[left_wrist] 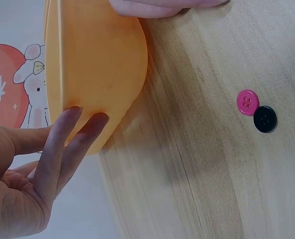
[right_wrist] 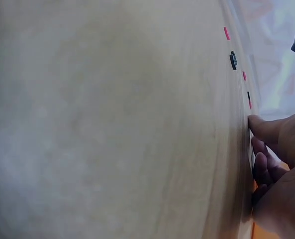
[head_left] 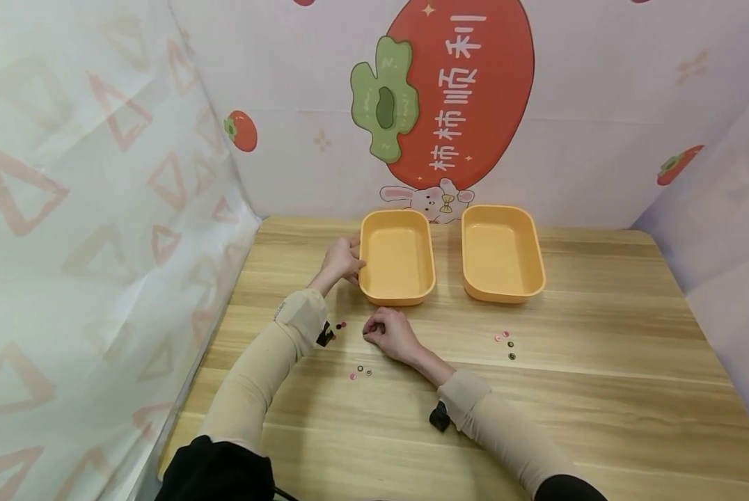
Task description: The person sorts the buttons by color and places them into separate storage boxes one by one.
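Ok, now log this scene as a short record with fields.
left hand: fingertips touch the outer wall of the left tray
right hand: in front of that tray, fingers bent; whether it holds anything cannot be told
right tray: beside the left one, apart from it
left buttons: pink and black, full count unclear
near buttons: three, one pink
right buttons: four, two pink, two dark

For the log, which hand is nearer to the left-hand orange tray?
Left. The left hand is at the left side of the orange tray, fingers touching its outer wall; the right hand is just in front of its near end.
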Motion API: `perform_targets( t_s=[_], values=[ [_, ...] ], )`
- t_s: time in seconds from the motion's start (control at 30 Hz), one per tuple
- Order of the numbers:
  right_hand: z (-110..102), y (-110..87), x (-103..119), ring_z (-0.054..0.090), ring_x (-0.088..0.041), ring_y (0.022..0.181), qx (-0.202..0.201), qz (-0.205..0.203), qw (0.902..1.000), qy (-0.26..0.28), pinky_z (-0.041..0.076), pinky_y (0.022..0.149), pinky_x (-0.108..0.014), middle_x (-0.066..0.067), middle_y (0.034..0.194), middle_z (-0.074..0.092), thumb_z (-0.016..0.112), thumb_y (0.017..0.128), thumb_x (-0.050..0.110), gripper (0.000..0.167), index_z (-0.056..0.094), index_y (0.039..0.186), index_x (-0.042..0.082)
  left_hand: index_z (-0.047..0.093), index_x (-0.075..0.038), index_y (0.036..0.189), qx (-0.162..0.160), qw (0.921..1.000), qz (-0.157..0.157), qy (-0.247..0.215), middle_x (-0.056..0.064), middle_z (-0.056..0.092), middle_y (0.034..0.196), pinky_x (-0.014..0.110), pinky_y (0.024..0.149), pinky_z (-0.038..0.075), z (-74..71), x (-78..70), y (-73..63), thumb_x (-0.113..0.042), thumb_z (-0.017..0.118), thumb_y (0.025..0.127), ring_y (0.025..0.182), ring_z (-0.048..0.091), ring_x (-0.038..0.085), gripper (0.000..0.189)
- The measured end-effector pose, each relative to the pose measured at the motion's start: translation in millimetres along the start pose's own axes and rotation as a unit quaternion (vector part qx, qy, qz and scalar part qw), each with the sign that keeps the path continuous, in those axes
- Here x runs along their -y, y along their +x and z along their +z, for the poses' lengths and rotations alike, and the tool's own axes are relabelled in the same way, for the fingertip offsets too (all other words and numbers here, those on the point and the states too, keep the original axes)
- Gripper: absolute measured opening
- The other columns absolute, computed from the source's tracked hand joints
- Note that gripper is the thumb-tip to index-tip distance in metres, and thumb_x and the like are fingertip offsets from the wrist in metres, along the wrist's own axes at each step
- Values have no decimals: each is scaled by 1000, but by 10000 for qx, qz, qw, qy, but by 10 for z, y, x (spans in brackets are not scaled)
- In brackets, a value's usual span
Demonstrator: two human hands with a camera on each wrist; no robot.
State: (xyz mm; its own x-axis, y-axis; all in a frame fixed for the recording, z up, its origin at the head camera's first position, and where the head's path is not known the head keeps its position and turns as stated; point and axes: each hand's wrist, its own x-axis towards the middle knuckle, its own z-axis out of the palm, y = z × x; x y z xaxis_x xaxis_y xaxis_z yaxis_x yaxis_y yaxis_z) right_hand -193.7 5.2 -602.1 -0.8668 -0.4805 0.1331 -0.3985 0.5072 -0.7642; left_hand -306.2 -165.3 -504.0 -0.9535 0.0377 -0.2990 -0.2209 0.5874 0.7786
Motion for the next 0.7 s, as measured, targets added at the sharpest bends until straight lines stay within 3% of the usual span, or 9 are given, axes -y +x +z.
perform_targets(
  t_s=[0.2,0.3,0.47,0.7],
  values=[
    [-22,-50,4,57,-13,87,128,-134,9998,-123,35,88,-30,-2,92,72,84,95,6,11,76,92,12,45,-3,166,-27,10000,11,-12,32,76,127,38,61,70,-11,-2,-19,5,70,102,52,68,14,70],
    [-36,-58,3,62,-11,86,111,-153,9998,-24,40,90,-29,-2,90,75,81,97,6,8,76,94,11,45,-3,166,-72,10000,15,-9,32,76,128,33,56,68,-10,-8,-23,6,70,102,52,68,14,69],
    [-110,-82,1,66,-6,83,60,-54,9987,512,54,80,-19,-8,95,81,78,100,5,6,81,105,3,45,-2,166,-65,9999,27,-86,33,75,129,31,54,67,-10,-22,-31,6,70,102,53,68,15,69],
    [-294,-123,28,66,-6,83,-77,186,9923,1224,57,74,-16,-16,98,82,81,96,0,13,82,108,-4,45,-2,166,-44,10000,22,-47,33,75,130,35,58,69,2,-22,-56,6,70,101,56,72,18,70]
  ],
)
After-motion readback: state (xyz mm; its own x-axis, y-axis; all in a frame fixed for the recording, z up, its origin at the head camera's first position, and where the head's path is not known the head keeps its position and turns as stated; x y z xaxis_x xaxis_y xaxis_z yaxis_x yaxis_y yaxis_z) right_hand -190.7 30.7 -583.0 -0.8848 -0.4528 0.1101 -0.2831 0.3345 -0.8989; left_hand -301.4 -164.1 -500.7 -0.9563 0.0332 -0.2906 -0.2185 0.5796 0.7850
